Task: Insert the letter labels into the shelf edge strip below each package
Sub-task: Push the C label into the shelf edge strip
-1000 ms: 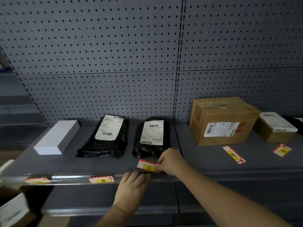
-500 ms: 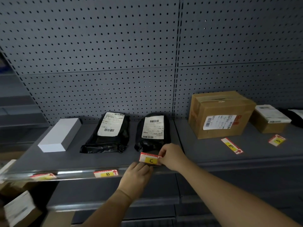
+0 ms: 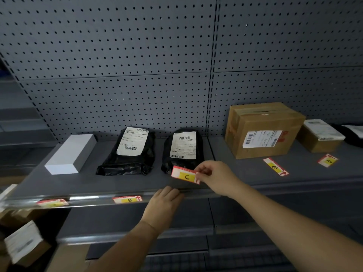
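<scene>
My right hand (image 3: 215,176) pinches the right end of the red, white and yellow C label (image 3: 185,175) just above the shelf's front, in front of the second black mailer bag (image 3: 182,148). My left hand (image 3: 163,205) rests with its fingertips on the clear shelf edge strip (image 3: 84,199) right below that label. A B label (image 3: 127,199) sits in the strip under the first black bag (image 3: 127,152), and another label (image 3: 52,203) sits under the white box (image 3: 70,154). The E label (image 3: 276,166) and the D label (image 3: 328,160) lie loose on the shelf.
A brown carton (image 3: 261,130) and a smaller carton (image 3: 320,136) stand on the right shelf section, with a dark bag (image 3: 351,134) at the far right. Pegboard (image 3: 137,55) backs the shelf. Cardboard boxes (image 3: 23,244) sit lower left.
My right hand has lifted the C label slightly up and back above the shelf edge. My left hand stays at the strip. The camera view has shifted a little.
</scene>
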Motion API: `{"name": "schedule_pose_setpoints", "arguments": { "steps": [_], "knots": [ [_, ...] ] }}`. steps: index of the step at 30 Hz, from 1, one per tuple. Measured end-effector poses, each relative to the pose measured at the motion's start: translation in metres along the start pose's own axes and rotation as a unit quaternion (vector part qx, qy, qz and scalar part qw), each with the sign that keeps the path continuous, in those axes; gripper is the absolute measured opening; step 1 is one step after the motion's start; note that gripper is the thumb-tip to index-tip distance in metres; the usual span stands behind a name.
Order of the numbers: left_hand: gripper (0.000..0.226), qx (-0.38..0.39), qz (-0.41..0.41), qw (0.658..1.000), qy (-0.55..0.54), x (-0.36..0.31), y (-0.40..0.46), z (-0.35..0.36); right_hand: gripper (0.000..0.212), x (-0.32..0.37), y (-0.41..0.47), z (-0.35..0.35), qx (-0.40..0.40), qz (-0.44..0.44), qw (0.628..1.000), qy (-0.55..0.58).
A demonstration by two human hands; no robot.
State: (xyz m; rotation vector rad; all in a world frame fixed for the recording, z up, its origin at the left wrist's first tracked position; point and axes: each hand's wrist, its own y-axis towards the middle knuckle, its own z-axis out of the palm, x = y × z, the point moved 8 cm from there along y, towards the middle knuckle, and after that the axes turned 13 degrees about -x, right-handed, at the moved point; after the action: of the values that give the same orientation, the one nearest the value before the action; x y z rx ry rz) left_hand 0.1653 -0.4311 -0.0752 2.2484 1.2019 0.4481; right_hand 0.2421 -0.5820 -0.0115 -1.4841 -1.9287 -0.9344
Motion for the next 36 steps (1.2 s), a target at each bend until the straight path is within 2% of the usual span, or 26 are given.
{"name": "schedule_pose_setpoints", "arguments": {
  "steps": [6, 14, 18, 24, 36],
  "knots": [
    [0.053, 0.002, -0.008, 1.0, -0.019, -0.004, -0.01, -0.003, 0.01, -0.003, -0.022, -0.012, 0.015, -0.071, 0.995, -0.064],
    [0.056, 0.003, -0.035, 0.998, -0.047, -0.001, -0.011, -0.003, 0.018, 0.005, -0.031, 0.015, 0.061, -0.176, 0.969, -0.161],
    [0.057, 0.007, -0.044, 0.998, -0.05, 0.001, -0.012, -0.001, 0.014, 0.008, -0.028, 0.022, 0.043, -0.214, 0.957, -0.192],
    [0.063, 0.008, -0.045, 0.997, -0.057, 0.002, -0.011, -0.001, 0.014, 0.004, -0.034, 0.021, 0.032, -0.225, 0.945, -0.236],
    [0.049, -0.019, -0.026, 0.997, -0.064, 0.0, -0.01, -0.005, 0.017, -0.006, -0.04, 0.027, -0.016, -0.212, 0.951, -0.224]
  ]
}}
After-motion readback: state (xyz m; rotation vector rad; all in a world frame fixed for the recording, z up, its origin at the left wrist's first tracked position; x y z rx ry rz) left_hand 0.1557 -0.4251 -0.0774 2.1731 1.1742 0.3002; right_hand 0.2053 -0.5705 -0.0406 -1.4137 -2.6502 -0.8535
